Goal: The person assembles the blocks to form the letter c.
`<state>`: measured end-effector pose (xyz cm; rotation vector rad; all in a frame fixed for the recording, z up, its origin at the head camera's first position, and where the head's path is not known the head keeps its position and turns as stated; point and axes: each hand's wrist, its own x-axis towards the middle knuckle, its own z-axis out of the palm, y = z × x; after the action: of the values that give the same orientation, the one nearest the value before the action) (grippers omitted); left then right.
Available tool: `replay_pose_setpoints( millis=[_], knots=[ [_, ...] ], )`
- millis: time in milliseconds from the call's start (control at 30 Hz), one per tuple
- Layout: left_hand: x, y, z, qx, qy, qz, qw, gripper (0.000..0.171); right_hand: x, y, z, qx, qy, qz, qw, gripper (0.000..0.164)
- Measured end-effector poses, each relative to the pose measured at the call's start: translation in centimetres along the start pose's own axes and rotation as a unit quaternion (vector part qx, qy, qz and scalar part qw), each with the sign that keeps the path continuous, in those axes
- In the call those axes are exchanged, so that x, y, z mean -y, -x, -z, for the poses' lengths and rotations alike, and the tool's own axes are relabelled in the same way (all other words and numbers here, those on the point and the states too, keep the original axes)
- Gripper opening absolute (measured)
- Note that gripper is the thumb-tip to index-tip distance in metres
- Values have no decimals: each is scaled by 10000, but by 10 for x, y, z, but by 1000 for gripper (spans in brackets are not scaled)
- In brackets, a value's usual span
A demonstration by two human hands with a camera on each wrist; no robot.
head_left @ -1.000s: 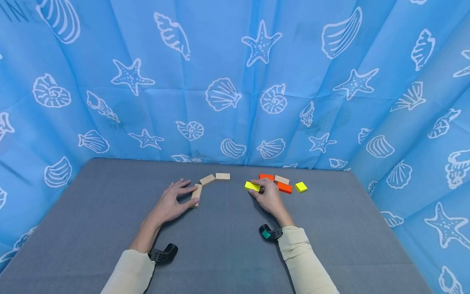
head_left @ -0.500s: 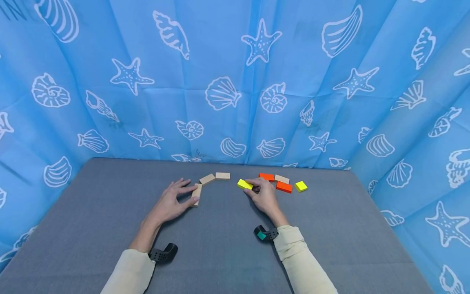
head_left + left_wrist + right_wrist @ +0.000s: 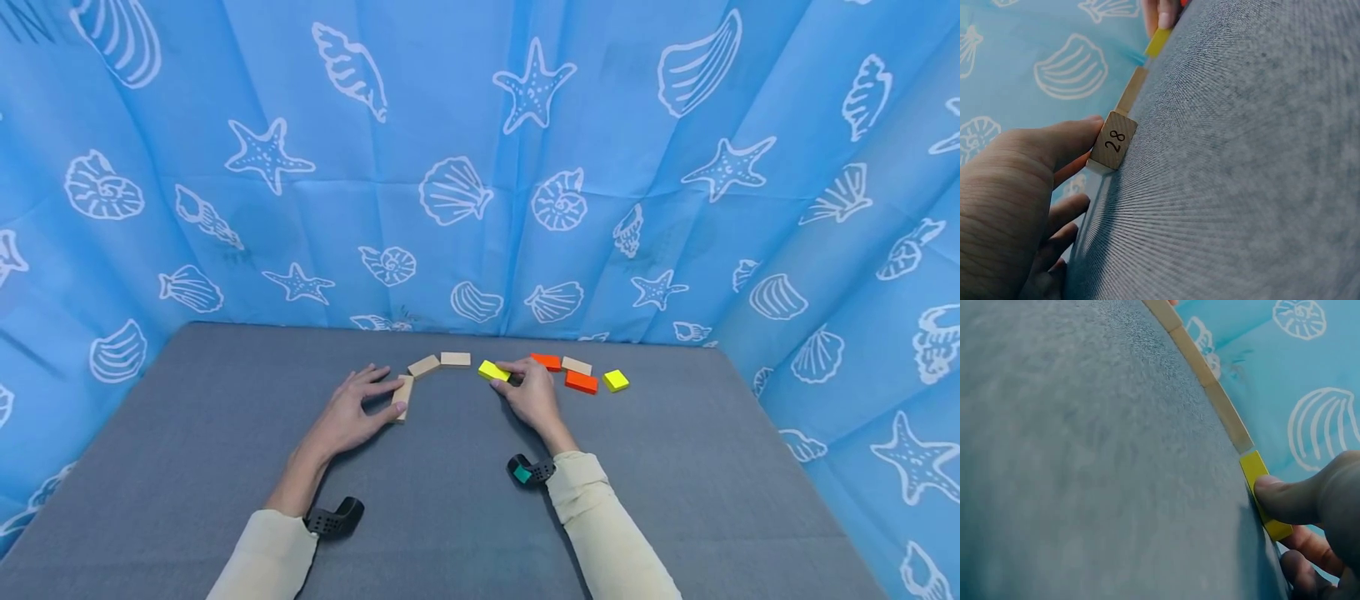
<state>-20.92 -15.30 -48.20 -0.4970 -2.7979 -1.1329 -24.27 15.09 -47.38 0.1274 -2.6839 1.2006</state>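
Note:
With thumb and forefinger, my left hand (image 3: 351,417) holds a plain wooden block (image 3: 403,395) lying on the cloth. In the left wrist view that wooden block (image 3: 1113,140) shows the number 28 on its end. Two more wooden blocks continue from it in a curve, one slanted (image 3: 424,366) and one lying sideways (image 3: 455,359). A yellow block (image 3: 491,371) is pinched between thumb and fingers of my right hand (image 3: 534,398). It sits just right of the curve's end, and the right wrist view shows the yellow block (image 3: 1264,497) close to the last wooden one.
Behind my right hand lie two orange blocks (image 3: 581,382), a wooden block (image 3: 577,365) and another yellow block (image 3: 616,381). Grey cloth (image 3: 450,500) covers the table. A blue curtain (image 3: 480,125) with white shells hangs along the table's far edge.
My right hand has carried the yellow block leftward and slightly away from me, from near the orange blocks towards the wooden curve. The left hand has stayed in place.

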Motion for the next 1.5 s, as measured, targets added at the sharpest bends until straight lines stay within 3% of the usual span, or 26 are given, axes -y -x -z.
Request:
replay_pose_setpoints(
  millis=[633, 1500],
  knots=[
    [1, -1, -1, 77, 78, 24, 9999, 52, -1, -2, -11, -269, 244, 140, 9992, 33],
    [3, -1, 0, 120, 159, 108, 9997, 51, -2, -4, -14, -196, 287, 200, 9992, 34]
  ],
)
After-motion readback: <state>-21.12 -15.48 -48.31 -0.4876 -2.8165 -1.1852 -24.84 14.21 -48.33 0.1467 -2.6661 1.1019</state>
